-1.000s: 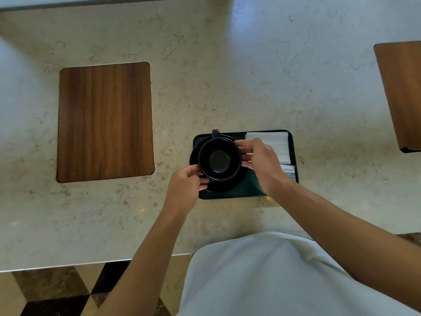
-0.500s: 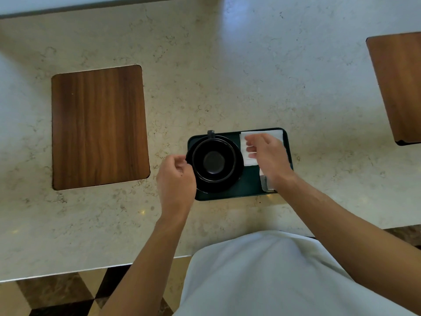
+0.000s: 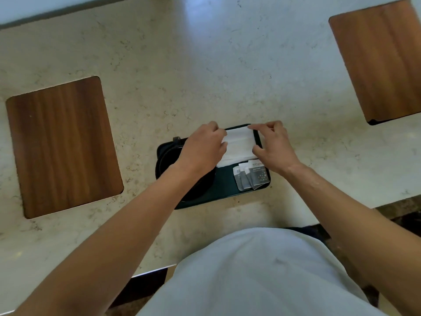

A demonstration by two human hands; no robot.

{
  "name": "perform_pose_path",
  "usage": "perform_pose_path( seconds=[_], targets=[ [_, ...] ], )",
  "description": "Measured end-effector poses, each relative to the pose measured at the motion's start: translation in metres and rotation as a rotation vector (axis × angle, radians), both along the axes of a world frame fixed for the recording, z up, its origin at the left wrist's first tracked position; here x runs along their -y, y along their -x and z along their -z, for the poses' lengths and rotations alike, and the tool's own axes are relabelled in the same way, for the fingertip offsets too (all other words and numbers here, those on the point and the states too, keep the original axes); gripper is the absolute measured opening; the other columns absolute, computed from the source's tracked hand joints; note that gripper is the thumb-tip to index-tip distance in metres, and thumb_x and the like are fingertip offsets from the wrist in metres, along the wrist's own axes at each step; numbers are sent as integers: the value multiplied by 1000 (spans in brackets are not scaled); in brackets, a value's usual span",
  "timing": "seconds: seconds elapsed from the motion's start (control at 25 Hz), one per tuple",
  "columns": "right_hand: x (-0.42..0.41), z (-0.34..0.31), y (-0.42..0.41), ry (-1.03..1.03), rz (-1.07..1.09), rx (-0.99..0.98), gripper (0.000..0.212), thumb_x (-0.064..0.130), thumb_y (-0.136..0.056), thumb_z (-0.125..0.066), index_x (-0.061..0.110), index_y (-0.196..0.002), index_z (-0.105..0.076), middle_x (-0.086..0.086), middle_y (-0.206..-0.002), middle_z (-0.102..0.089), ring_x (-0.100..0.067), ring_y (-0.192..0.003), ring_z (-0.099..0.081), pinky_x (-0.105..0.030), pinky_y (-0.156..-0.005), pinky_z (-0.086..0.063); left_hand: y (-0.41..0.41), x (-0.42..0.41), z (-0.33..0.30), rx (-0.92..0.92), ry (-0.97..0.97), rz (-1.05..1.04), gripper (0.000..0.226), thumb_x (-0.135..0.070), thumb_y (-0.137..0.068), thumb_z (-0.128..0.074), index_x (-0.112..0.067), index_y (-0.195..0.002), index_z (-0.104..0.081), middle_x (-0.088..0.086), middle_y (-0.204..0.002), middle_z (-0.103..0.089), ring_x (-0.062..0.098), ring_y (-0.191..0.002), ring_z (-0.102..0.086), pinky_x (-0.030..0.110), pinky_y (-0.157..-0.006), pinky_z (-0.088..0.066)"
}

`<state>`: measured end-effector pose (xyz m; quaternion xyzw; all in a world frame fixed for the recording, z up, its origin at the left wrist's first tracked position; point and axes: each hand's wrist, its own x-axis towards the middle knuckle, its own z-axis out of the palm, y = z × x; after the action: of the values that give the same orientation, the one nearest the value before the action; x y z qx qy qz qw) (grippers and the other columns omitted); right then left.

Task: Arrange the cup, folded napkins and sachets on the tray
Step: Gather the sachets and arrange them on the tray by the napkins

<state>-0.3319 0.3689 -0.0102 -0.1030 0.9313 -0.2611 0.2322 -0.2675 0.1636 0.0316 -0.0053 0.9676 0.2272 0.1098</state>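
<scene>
Person, seen from own head height, looking down.
Upper garment (image 3: 262, 274): pale grey-white fabric, plain, no print or buttons visible; smooth, with faint soft folds; fills the lower centre of the view.
Lower garment: a thin dark blue strip (image 3: 303, 230) shows beyond the top's far edge; type cannot be told.
Left forearm (image 3: 127, 226): bare from wrist to frame edge; no sleeve visible.
Right forearm (image 3: 341, 206): bare likewise.
Left hand (image 3: 202, 147), right hand (image 3: 273, 147): bare.
</scene>
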Motion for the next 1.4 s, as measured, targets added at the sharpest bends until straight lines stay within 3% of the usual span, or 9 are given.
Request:
perform_pose_path(
  seconds=[0.16,0.28,0.44,0.64,1.16,1.28,1.4],
  targets=[
    [-3,6,3,16,-71,3,56,15,-91,-64,35,-142,-53,-6,-137,-38,-20,-126,-37,-24,-100,-33,5,-14,14,104,208,146,27,-23,-102,-55,-10,-124,-64,10,-121,-59,29,-109,-55,40,-82,-51],
    [-4,11,4,33,-75,18,59,15,-88,-64,35,-142,-53,-5,-137,-37,-20,-127,-35,-24,-99,-35,3,-16,20,106,351,162,25,-17,-95,-60,-12,-119,-62,9,-117,-58,30,-103,-55,36,-73,-40],
    [-4,15,9,19,-101,23,63,18,-86,-65,37,-144,-50,-4,-137,-37,-21,-127,-33,-25,-97,-35,4,-20,24,115,408,142,35,-11,-86,-67,-12,-119,-58,11,-118,-55,30,-102,-54,37,-71,-37],
    [-4,17,12,1,-142,8,63,20,-85,-64,37,-144,-49,-6,-135,-39,-24,-126,-34,-27,-96,-37,5,-21,24,143,428,165,28,-14,-86,-65,-12,-113,-60,11,-118,-54,31,-102,-52,38,-75,-37],
    [-11,10,12,9,-128,14,62,19,-88,-64,33,-146,-47,-6,-132,-43,-21,-123,-38,-27,-94,-41,3,-20,19,89,380,156,24,-12,-85,-62,-8,-109,-61,14,-117,-55,32,-103,-52,42,-83,-43],
    [-17,4,3,56,-80,-52,55,17,-89,-64,27,-142,-54,-5,-126,-48,-19,-119,-44,-27,-97,-41,-3,-26,14,-17,277,92,23,-5,-86,-60,-3,-107,-68,15,-110,-61,33,-98,-55,44,-81,-49],
    [-23,1,-15,125,-63,-112,40,13,-90,-66,19,-130,-65,-1,-114,-54,-12,-102,-54,-23,-92,-44,-19,-46,12,-83,112,46,19,2,-88,-61,2,-103,-70,17,-104,-65,32,-94,-59,44,-78,-53]
  ],
)
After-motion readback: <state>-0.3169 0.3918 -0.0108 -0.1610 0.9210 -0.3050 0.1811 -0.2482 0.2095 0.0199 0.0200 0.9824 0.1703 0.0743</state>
